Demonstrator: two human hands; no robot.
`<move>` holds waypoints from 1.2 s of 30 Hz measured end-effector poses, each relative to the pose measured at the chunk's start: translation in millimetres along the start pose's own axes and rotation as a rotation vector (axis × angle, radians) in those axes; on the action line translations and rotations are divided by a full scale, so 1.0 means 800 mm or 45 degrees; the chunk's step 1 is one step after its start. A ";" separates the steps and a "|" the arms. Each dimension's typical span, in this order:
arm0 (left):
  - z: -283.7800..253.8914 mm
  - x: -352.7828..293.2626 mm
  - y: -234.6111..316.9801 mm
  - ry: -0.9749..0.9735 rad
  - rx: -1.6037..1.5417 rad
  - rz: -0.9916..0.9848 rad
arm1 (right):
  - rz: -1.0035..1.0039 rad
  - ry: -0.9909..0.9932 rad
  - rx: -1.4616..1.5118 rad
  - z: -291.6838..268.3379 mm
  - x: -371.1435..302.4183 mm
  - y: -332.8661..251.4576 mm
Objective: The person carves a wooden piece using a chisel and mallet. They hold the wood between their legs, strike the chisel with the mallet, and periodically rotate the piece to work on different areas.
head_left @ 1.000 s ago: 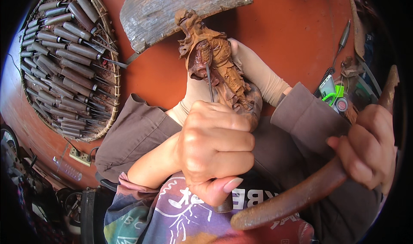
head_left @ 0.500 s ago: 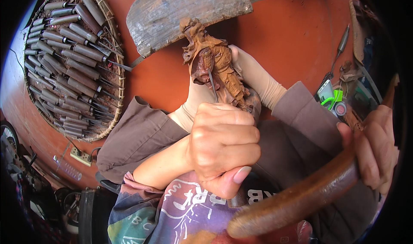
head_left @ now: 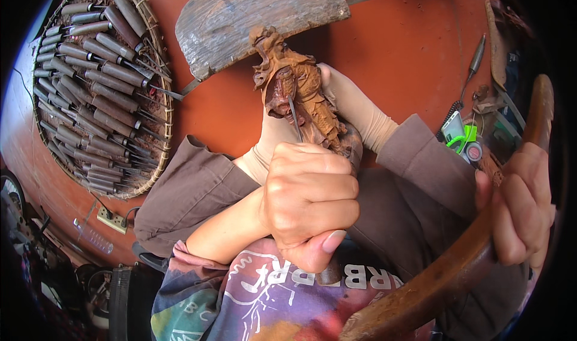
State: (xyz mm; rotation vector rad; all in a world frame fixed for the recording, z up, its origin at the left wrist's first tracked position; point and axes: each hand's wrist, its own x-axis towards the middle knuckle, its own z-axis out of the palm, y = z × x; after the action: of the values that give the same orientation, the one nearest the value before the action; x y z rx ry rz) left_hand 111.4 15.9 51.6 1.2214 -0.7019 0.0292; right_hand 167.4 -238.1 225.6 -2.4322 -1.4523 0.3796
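Observation:
A carved brown wooden figure [head_left: 309,94] is braced between my feet in beige socks [head_left: 354,109], its top end close to a grey wooden block. My left hand [head_left: 312,200] is closed round a carving chisel [head_left: 294,114]. The chisel's thin metal blade reaches into the reddish hollow of the carving, and its handle end [head_left: 329,276] shows below the fist. At the right, my right hand [head_left: 522,206] is wrapped round a curved, polished wooden club [head_left: 421,290]. The club's lower end lies in front of my shirt, apart from the chisel handle.
A round wicker basket [head_left: 163,155] at the left bears many wooden-handled chisels. The thick wooden block [head_left: 258,22] lies on the red tiled floor [head_left: 409,52]. At the right are a corded handpiece [head_left: 478,54] and a bright green item [head_left: 463,140]. A power strip [head_left: 112,219] lies at lower left.
The club has swung in my right hand: its lower end moved down and right, and its upper end now rises into view. My left hand and the chisel have hardly moved.

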 end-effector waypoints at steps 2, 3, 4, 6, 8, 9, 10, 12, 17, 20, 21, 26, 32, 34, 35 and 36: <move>0.003 0.001 -0.001 0.017 -0.005 0.015 | 0.015 -0.008 0.004 -0.001 -0.001 -0.002; 0.004 0.002 -0.001 0.031 0.000 0.008 | 0.015 -0.011 0.012 0.000 -0.002 -0.001; 0.003 0.002 -0.001 0.028 0.006 0.010 | 0.014 -0.008 0.019 0.000 -0.003 0.000; 0.001 0.005 -0.004 0.003 0.013 0.024 | 0.026 -0.015 0.031 0.002 -0.006 0.003; 0.002 0.008 -0.005 0.007 -0.003 0.025 | 0.043 -0.024 0.030 0.003 -0.006 0.004; 0.003 0.009 -0.005 0.033 -0.018 0.013 | 0.049 -0.032 0.040 0.003 -0.008 0.006; 0.004 0.009 -0.004 0.054 -0.019 -0.018 | 0.046 -0.031 0.050 0.004 -0.009 0.008; 0.005 0.004 0.003 0.095 -0.007 -0.097 | 0.032 -0.024 0.068 0.009 -0.011 0.015; -0.021 0.028 0.015 -0.091 0.163 0.169 | 0.088 -0.035 0.084 0.011 -0.021 0.006; -0.028 0.028 0.035 -0.263 0.401 0.299 | 0.049 -0.031 0.156 0.030 -0.023 0.021; -0.024 0.021 0.035 -0.255 0.431 0.275 | 0.063 -0.037 0.166 0.031 -0.023 0.022; 0.010 0.013 0.017 -0.287 0.262 0.013 | 0.106 -0.007 0.184 0.039 -0.021 0.022; 0.030 -0.011 -0.005 -0.177 0.278 0.086 | 0.103 -0.065 0.203 0.038 -0.021 0.023; 0.031 -0.009 -0.008 -0.170 0.280 0.093 | 0.085 -0.098 0.184 0.038 -0.023 0.025; 0.030 -0.008 -0.009 -0.188 0.282 0.105 | 0.079 -0.126 0.162 0.036 -0.023 0.026; 0.023 0.001 -0.010 -0.248 0.280 0.137 | 0.076 -0.150 0.149 0.034 -0.023 0.026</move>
State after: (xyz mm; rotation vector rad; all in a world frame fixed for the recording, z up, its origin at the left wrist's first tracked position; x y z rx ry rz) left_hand 106.3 -3.6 47.9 1.4084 -0.9531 0.0790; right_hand 166.2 -261.1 194.2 -2.3996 -1.3644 0.6124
